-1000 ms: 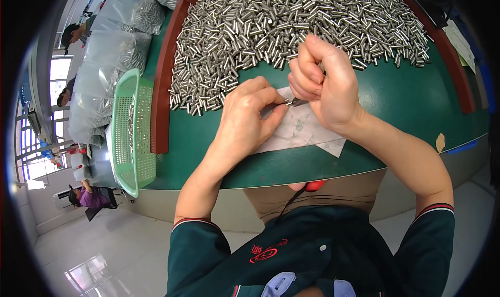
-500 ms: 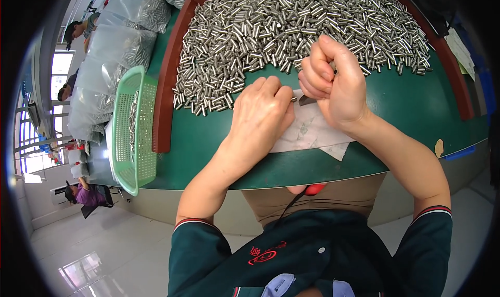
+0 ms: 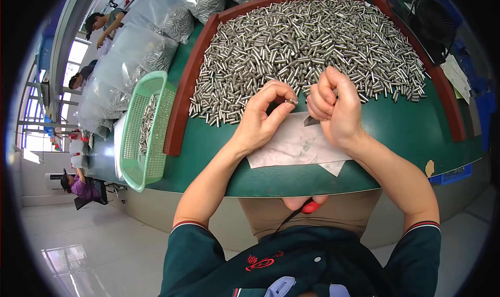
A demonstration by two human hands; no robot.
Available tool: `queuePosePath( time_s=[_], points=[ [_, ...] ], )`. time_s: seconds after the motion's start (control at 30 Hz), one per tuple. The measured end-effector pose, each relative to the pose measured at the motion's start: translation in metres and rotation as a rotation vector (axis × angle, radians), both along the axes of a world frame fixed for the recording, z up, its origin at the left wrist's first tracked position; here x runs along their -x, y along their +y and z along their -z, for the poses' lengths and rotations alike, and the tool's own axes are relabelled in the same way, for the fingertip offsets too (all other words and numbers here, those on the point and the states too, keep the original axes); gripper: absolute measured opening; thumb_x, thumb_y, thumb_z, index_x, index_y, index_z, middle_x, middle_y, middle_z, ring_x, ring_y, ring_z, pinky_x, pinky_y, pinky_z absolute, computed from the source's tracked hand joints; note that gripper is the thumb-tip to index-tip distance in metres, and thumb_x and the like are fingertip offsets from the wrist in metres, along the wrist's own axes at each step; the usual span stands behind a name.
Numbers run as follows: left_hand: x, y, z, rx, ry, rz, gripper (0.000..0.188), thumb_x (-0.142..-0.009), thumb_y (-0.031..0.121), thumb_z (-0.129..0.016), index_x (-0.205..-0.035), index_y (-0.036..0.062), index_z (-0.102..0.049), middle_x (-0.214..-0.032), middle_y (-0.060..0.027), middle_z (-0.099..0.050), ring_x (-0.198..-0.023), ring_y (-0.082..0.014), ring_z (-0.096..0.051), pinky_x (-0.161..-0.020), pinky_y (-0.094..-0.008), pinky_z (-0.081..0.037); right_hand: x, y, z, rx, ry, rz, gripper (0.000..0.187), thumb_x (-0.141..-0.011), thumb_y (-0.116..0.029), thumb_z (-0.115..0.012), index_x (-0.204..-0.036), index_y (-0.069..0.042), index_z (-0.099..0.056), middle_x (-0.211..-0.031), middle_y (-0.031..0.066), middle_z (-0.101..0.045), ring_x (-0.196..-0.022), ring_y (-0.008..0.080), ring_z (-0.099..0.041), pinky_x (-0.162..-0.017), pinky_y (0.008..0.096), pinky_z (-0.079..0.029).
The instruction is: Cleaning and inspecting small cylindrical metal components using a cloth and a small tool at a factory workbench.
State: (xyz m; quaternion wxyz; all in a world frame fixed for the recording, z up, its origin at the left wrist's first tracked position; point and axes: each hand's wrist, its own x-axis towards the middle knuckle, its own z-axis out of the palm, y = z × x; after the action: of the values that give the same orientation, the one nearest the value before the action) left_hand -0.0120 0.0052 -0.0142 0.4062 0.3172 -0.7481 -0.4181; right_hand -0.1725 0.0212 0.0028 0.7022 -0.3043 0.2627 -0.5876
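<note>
The left hand [image 3: 264, 121] has just turned over and come away from the right hand [image 3: 337, 109]. A moment ago its back faced up and its fingertips were close by the dark tool [image 3: 311, 121]; now its thumb and first finger make a round shape, pinching a small metal pin [image 3: 293, 101] at their tips. The fingers hide most of it, so it looks like just one pin, but I can't be sure. The right hand is curled tight around the dark tool, and only a flat bit pokes out below the fingers. So the pin and the tool are now apart, and that seems to mean a little break in the work between them. The pin is up near the front edge of the big pile of pins [image 3: 312, 47], above the green tabletop [image 3: 307, 183]. A pale, smudgy cloth [image 3: 289, 147] lies under and between the hands. Off to the left, past the red-brown rail [image 3: 182, 115], a green basket [image 3: 157, 159] has more pins [image 3: 148, 122] inside.
</note>
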Motion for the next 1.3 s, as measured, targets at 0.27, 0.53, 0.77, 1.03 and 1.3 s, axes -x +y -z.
queuePosePath(
  time_s=[0.27, 0.53, 0.77, 1.03, 1.3],
  points=[
    [-0.004, 0.002, -0.007, -0.03, -0.1, -0.021, 0.008, -0.077, 0.004, -0.056, -0.084, -0.0002, -0.053, -0.085, -0.0058, -0.052, -0.076, -0.0133, -0.049, -0.069, -0.0241, -0.04, 0.0, 0.0, 0.001, 0.014, -0.073, 0.006, 0.038, -0.088, -0.023, -0.034, -0.052, -0.011, -0.028, -0.041, -0.0023, -0.026, -0.036, 0.0064, -0.016, -0.036, 0.0235, -0.014],
    [-0.003, 0.015, -0.018, -0.174, -0.536, -0.05, 0.012, -0.069, 0.006, -0.065, -0.076, -0.0013, -0.058, -0.065, -0.0001, -0.051, -0.058, -0.0067, -0.044, -0.053, -0.021, -0.039, 0.004, -0.001, -0.005, 0.017, -0.128, 0.034, 0.035, -0.085, -0.021, -0.032, -0.052, -0.011, -0.028, -0.041, -0.0019, -0.025, -0.037, 0.0066, -0.015, -0.036, 0.0235, -0.014],
    [-0.002, 0.016, -0.018, -0.134, -0.524, -0.079, 0.015, -0.067, 0.006, -0.066, -0.075, -0.0028, -0.058, -0.064, -0.0064, -0.053, -0.053, -0.0127, -0.048, -0.05, -0.0262, -0.042, 0.0, -0.002, 0.0, 0.015, -0.076, 0.003, 0.038, -0.087, -0.023, -0.03, -0.051, -0.012, -0.027, -0.04, -0.0028, -0.024, -0.036, 0.0068, -0.016, -0.037, 0.0232, -0.015],
    [-0.001, 0.016, -0.016, -0.092, -0.545, -0.076, 0.014, -0.069, 0.007, -0.066, -0.077, -0.0018, -0.058, -0.063, -0.0023, -0.052, -0.055, -0.0083, -0.044, -0.051, -0.0225, -0.039, -0.001, 0.0, 0.001, 0.024, -0.099, 0.029, 0.036, -0.085, -0.02, -0.032, -0.05, -0.011, -0.027, -0.041, -0.0019, -0.025, -0.036, 0.0066, -0.017, -0.036, 0.0236, -0.014],
    [0.001, 0.017, -0.016, -0.098, -0.556, -0.09, 0.013, -0.069, 0.007, -0.066, -0.075, -0.002, -0.059, -0.063, -0.0033, -0.054, -0.055, -0.0094, -0.046, -0.052, -0.0232, -0.04, -0.006, 0.005, 0.004, 0.091, 0.0, 0.039, 0.041, -0.089, -0.028, -0.028, -0.052, -0.013, -0.026, -0.041, -0.0029, -0.024, -0.038, 0.0075, -0.015, -0.039, 0.0236, -0.016]
  ],
)
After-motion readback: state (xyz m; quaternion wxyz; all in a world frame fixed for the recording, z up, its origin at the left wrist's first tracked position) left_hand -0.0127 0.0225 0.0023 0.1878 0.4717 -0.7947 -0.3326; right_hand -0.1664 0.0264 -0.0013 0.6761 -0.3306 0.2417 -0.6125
